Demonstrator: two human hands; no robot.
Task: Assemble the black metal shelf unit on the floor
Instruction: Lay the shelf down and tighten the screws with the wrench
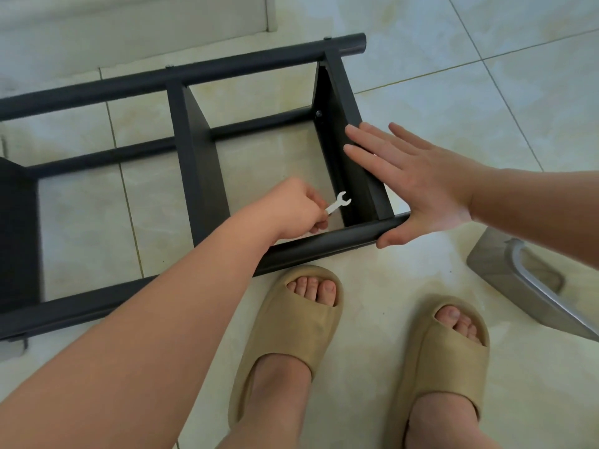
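Observation:
The black metal shelf unit (pixel 194 150) lies on its side on the tiled floor, with long round poles front and back and flat shelf panels between them. My left hand (pixel 298 209) reaches over the near pole and pinches a small silver wrench (pixel 338 205), whose open jaw points toward the rightmost panel. My right hand (pixel 408 183) lies flat with straight fingers against the outer face of that rightmost panel (pixel 348 118), its thumb at the end of the near pole (pixel 324 244). A bolt head (pixel 319 114) shows on the panel's inner face near the back rail.
My two feet in tan slippers (pixel 291 335) stand just in front of the near pole. A grey metal-edged object (pixel 531 286) lies on the floor at the right. A white baseboard or door sill (pixel 136 30) runs along the back.

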